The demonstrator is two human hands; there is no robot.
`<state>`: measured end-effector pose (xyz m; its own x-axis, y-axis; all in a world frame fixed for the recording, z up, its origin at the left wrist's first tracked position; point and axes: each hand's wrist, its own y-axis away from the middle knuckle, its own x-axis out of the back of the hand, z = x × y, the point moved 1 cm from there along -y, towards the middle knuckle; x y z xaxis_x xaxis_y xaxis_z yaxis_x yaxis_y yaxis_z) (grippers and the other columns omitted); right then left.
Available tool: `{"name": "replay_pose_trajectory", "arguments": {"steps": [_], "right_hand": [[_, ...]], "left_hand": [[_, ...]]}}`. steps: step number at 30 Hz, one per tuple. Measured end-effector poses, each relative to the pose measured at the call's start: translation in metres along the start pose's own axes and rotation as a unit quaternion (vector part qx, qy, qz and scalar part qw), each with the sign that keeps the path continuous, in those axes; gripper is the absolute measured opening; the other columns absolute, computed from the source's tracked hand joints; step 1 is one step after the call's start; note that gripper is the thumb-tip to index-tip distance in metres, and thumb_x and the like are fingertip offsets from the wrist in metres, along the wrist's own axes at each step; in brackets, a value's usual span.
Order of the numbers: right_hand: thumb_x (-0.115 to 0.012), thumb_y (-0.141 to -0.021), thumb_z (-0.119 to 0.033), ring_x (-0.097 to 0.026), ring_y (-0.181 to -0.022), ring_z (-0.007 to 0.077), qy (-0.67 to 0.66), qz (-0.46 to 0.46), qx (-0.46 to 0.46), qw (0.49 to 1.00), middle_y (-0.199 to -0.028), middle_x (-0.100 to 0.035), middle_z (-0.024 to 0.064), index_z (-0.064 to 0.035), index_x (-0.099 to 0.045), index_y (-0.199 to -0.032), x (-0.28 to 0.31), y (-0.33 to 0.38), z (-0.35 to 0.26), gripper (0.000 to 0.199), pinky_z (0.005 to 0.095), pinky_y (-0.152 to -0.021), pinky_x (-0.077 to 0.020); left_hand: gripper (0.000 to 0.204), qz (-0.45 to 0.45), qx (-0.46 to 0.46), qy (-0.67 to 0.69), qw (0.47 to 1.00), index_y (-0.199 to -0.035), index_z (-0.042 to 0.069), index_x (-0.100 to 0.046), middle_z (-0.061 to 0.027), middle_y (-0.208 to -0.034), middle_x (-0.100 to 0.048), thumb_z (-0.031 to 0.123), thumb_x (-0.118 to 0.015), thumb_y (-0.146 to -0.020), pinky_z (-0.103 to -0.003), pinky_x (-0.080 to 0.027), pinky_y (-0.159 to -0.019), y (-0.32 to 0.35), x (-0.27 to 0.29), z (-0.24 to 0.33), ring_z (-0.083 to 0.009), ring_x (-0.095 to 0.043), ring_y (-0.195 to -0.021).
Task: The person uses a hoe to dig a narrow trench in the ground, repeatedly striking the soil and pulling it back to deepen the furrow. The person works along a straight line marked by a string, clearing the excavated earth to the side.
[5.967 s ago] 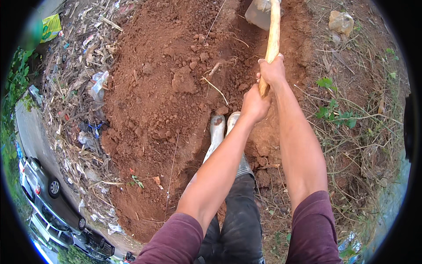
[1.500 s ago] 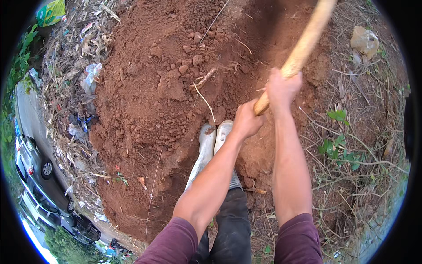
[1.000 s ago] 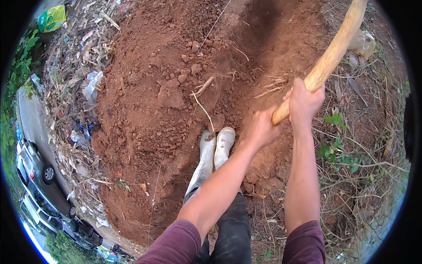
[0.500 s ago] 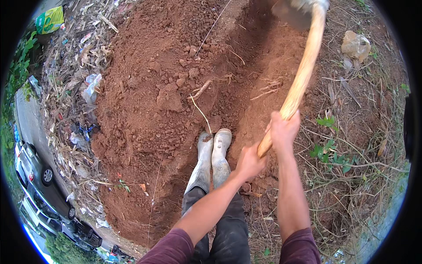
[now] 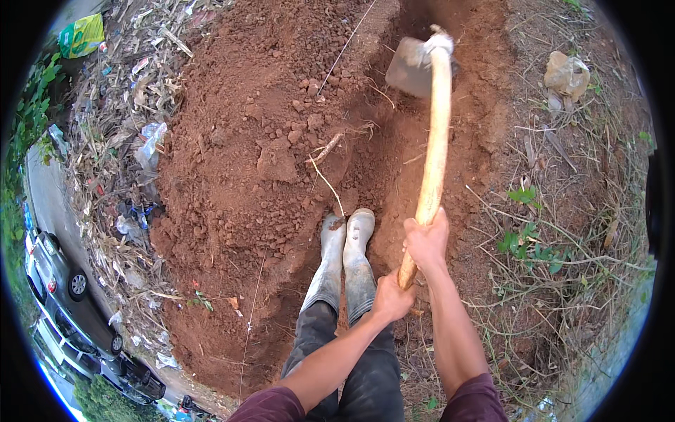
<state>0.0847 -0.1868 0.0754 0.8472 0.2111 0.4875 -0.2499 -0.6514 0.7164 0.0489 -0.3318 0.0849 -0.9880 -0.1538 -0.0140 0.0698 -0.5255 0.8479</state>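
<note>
A hoe (image 5: 437, 133) with a pale wooden handle and a flat metal blade (image 5: 410, 69) reaches forward from my hands over the trench (image 5: 478, 105) of red soil. White wrapping shows where blade and handle meet. My left hand (image 5: 394, 298) is wrapped round the butt end of the handle. Just above it, my right hand (image 5: 428, 240) grips the same handle. The blade looks slightly blurred, and I cannot tell whether it touches the soil. My grey rubber boots (image 5: 358, 243) stand close together on the red earth, left of the handle.
Loose red soil (image 5: 232, 176) is heaped on the left, with a thin string (image 5: 346, 48) across it. A stick (image 5: 327, 149) lies before my boots. Dry stalks and litter (image 5: 151, 144) spread farther left, beside parked cars (image 5: 63, 274). Weeds (image 5: 527, 246) and a crumpled bag (image 5: 567, 74) lie right.
The hoe has swung left and nearer, and its blade now shows fully over the trench. Both hands have moved lower and slightly left, still gripping the handle.
</note>
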Motion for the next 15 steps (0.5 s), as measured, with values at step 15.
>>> {"name": "replay_pose_trajectory", "arguments": {"steps": [15], "right_hand": [[-0.063, -0.089, 0.001, -0.056, -0.047, 0.0191, -0.042, -0.064, -0.146, 0.986, -0.069, -0.056, 0.0088, 0.0004, -0.046, -0.113, -0.010, -0.004, 0.011, 0.029, 0.0371, -0.039, -0.0490]], "left_hand": [[0.032, -0.011, 0.073, -0.059, 0.996, -0.113, -0.001, -0.065, -0.0219, -0.086, -0.070, 0.007, -0.066, -0.082, -0.044, -0.055, -0.076, 0.015, 0.017, 0.019, -0.0334, -0.072, -0.080]]}}
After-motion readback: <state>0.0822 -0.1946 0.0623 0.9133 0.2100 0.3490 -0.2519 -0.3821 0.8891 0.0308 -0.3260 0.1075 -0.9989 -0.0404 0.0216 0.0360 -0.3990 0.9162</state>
